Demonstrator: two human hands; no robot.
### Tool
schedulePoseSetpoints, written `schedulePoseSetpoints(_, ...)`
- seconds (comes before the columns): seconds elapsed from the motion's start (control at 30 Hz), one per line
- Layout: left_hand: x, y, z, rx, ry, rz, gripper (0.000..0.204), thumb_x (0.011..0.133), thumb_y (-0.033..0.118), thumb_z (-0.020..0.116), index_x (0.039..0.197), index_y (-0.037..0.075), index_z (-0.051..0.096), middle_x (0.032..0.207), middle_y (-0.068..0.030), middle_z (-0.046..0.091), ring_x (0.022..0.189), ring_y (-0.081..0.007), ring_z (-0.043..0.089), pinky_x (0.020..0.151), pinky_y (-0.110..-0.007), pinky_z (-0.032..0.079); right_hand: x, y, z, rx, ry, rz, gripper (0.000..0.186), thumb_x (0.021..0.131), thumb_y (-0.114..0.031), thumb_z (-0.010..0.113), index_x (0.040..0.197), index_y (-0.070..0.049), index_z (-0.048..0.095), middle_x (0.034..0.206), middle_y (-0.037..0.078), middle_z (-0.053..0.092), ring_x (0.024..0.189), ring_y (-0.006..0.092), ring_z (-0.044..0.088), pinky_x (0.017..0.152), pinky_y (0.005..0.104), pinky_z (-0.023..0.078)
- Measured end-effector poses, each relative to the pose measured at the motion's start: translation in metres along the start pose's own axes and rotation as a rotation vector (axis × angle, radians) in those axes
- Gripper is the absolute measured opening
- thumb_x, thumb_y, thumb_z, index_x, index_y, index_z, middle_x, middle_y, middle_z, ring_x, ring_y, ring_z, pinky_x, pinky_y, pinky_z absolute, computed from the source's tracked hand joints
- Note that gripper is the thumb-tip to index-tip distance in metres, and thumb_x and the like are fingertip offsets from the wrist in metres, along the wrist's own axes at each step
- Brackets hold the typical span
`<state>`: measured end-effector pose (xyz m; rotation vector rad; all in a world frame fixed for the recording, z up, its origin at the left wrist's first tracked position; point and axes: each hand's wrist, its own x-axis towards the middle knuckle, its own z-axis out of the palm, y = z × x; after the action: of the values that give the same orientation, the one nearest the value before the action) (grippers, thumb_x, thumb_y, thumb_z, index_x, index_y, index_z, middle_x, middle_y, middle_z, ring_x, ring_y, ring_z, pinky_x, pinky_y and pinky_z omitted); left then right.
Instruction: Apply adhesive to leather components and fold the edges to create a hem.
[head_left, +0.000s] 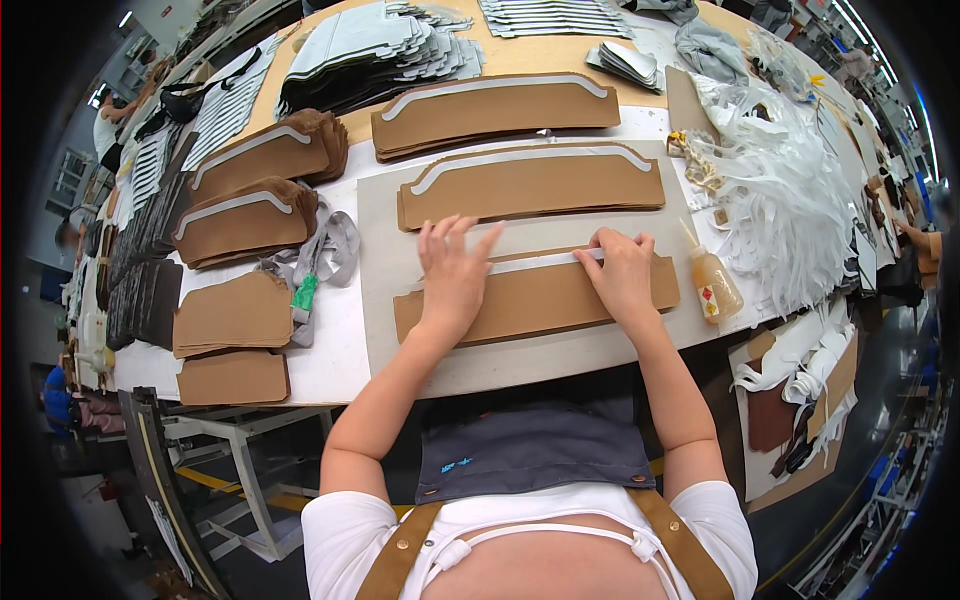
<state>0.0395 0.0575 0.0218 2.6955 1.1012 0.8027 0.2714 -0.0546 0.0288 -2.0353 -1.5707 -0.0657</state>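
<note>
A stack of brown panels (530, 310) lies on a pale grey board (378, 250) in front of me, with a white strip (530, 260) along its top edge. My right hand (622, 270) is at the strip's right part, thumb and fingers closed on it. My left hand (452, 275) is over the stack's left part, fingers raised and apart, holding nothing. Just beyond lies another brown stack (530, 195) with a curved white band on it, and a third (495, 125) lies farther back. A bottle of amber liquid (718, 285) lies right of my right hand.
Brown stacks (245, 225), grey straps (330, 250) and dark pieces (140, 315) sit at left. White strips (775, 200) are heaped at right, pale grey cut pieces (370, 55) at the back. Co-workers (107, 135) stand at far left; another person's hand (912, 235) shows at right.
</note>
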Motion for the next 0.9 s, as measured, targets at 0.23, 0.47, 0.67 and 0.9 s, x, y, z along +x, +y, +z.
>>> schedulePoseSetpoints(0.23, 0.014, 0.008, 0.003, 0.138, -0.233, 0.514, 0.060, 0.088, 0.003, 0.057, 0.138, 0.036, 0.059, 0.166, -0.0110, 0.026, 0.155, -0.0344, 0.017, 0.126, -0.049, 0.016, -0.006, 0.008, -0.001, -0.010, 0.028, 0.069, 0.036, 0.084, -0.018, 0.080, 0.112, -0.008, 0.060, 0.081, 0.006, 0.064, 0.085, 0.0234, 0.063, 0.098, 0.0451, 0.034)
schedulePoseSetpoints(0.47, 0.012, 0.009, 0.001, 0.072, -0.337, 0.424, 0.068, 0.083, -0.007, 0.056, 0.137, 0.033, 0.064, 0.165, -0.0127, 0.026, 0.155, -0.0366, 0.015, 0.126, -0.051, 0.015, -0.019, 0.042, -0.016, 0.113, 0.086, 0.264, 0.035, 0.087, -0.012, 0.074, 0.119, -0.011, 0.060, 0.084, 0.003, 0.062, 0.090, 0.0229, 0.061, 0.108, 0.0489, 0.029)
schedulePoseSetpoints(0.67, 0.008, 0.014, 0.006, -0.062, -0.267, 0.334, 0.069, 0.078, -0.012, 0.053, 0.130, 0.030, 0.070, 0.162, -0.0160, 0.032, 0.154, -0.0392, 0.018, 0.125, -0.053, 0.014, -0.024, 0.046, -0.010, -0.005, 0.167, 0.182, 0.034, 0.086, -0.006, 0.070, 0.118, -0.011, 0.060, 0.085, 0.002, 0.061, 0.094, 0.0227, 0.059, 0.111, 0.0515, 0.028)
schedulePoseSetpoints(0.9, 0.005, 0.013, 0.011, -0.047, -0.239, 0.348, 0.069, 0.078, -0.012, 0.053, 0.130, 0.029, 0.071, 0.161, -0.0168, 0.035, 0.153, -0.0401, 0.020, 0.124, -0.054, 0.014, -0.024, 0.044, -0.009, -0.029, 0.163, 0.160, 0.034, 0.086, -0.004, 0.069, 0.118, -0.010, 0.062, 0.088, 0.003, 0.063, 0.096, 0.0239, 0.058, 0.112, 0.0528, 0.028)
